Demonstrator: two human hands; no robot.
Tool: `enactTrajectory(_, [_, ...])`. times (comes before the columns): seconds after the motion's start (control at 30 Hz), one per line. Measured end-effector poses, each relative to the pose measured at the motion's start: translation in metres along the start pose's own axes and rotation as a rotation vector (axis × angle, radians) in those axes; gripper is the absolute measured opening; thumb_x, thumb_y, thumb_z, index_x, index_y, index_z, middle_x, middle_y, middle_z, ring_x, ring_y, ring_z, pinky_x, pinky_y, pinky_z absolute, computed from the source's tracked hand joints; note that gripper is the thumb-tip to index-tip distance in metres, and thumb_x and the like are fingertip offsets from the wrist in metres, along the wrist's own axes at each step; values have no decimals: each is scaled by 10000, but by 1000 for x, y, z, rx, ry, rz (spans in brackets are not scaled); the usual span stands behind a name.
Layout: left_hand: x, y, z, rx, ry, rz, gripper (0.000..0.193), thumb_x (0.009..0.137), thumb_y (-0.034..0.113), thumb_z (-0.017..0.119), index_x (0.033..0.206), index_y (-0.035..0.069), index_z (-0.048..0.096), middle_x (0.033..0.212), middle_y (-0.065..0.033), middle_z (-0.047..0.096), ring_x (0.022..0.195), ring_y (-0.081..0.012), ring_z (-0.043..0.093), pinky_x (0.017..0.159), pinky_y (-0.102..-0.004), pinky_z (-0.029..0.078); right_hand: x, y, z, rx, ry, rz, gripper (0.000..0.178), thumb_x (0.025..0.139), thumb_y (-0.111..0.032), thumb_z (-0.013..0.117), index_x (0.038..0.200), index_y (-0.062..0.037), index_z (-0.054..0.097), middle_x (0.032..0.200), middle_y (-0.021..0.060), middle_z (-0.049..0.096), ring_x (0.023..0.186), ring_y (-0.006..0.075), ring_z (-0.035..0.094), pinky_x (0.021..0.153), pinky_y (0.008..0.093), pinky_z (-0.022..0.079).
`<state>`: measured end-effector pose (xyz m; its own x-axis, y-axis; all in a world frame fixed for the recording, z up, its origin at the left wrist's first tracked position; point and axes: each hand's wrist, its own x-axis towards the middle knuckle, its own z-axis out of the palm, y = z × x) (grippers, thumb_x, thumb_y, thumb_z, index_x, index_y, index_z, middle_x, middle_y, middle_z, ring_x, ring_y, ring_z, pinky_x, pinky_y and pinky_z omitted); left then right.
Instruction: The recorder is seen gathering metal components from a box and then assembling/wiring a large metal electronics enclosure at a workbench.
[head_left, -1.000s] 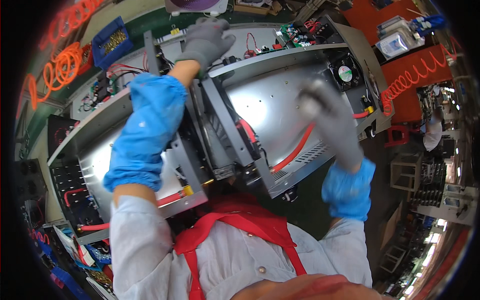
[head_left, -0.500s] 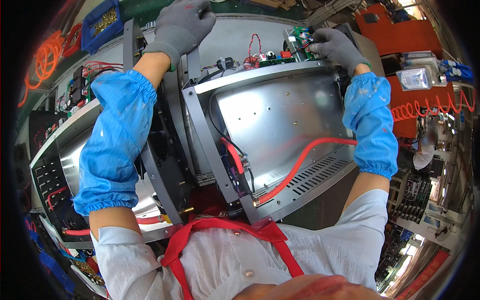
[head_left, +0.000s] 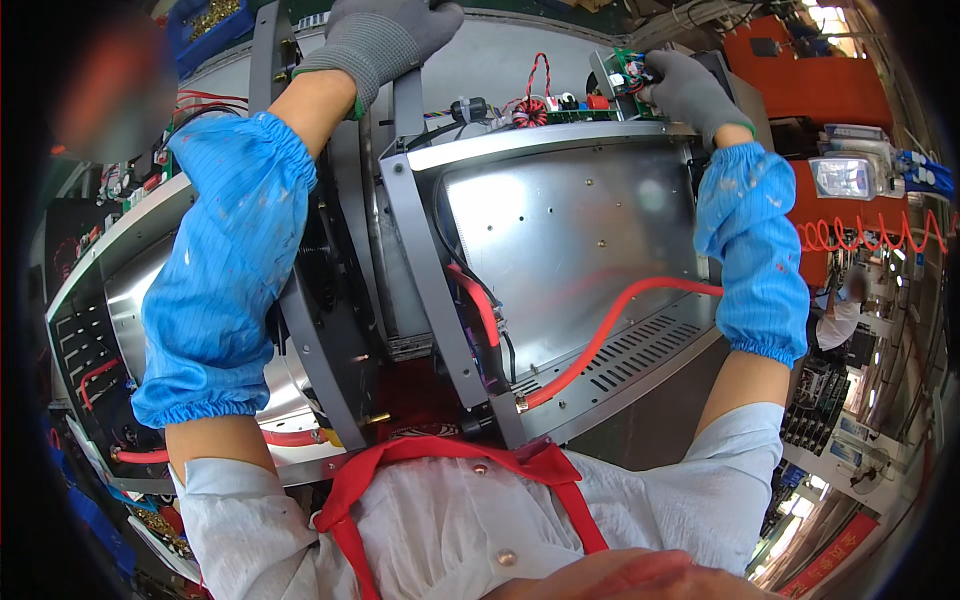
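Observation:
My left hand, in a grey knitted glove, is closed at the far end of a grey metal upright; what its fingers hold is hidden. On the far right, my gloved right hand curls its fingers beside a small upright green circuit board; whether it grips the board or the panel behind is unclear. Between my arms sits an open metal chassis with a shiny inner plate. A thick red cable runs across it. Along its far edge are a red-wired coil and other electronic parts.
A second open chassis stands at left, partly under my left arm. Blue bin with brass-coloured small parts lies far left. Right: orange surface, clear plastic box, coiled red hose. Another person is in the background.
The view has shifted slightly; the chassis between my arms and both hands appear farther right. Both hands keep nearly the same places on it. A blurred shape has come in at the upper left.

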<state>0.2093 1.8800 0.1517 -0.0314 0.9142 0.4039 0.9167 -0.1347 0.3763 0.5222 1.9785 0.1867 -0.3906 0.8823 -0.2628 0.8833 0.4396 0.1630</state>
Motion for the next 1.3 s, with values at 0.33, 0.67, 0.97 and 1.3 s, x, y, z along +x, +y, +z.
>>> enactTrajectory(0.33, [0,-7,3,-13,-37,12,208,798,305,594,826,111,664,916,-108,646,935,-310,614,837,-423,478,-57,-46,27,557,728,-342,262,823,-86,559,1060,-43,663,985,121,669,916,253,653,851,340,508])
enactTrajectory(0.67, [3,0,-1,-24,-75,7,210,797,301,587,834,111,668,905,-111,649,931,-312,616,834,-425,481,-43,-72,25,633,345,-535,452,851,-48,449,1293,-56,542,1049,146,699,935,287,672,872,363,505])
enactTrajectory(0.97, [1,-3,0,-35,-63,10,209,801,302,586,830,110,664,925,-111,648,948,-307,612,841,-424,477,-40,-78,27,689,310,-486,464,793,-37,425,1219,-80,604,999,125,716,901,270,682,863,365,527])
enactTrajectory(1.3, [1,1,0,-27,-62,21,204,807,292,581,827,104,656,908,-114,637,934,-318,606,824,-425,482,-34,-72,32,542,413,-547,443,763,-20,431,1154,-89,629,930,97,720,847,247,687,800,378,535])
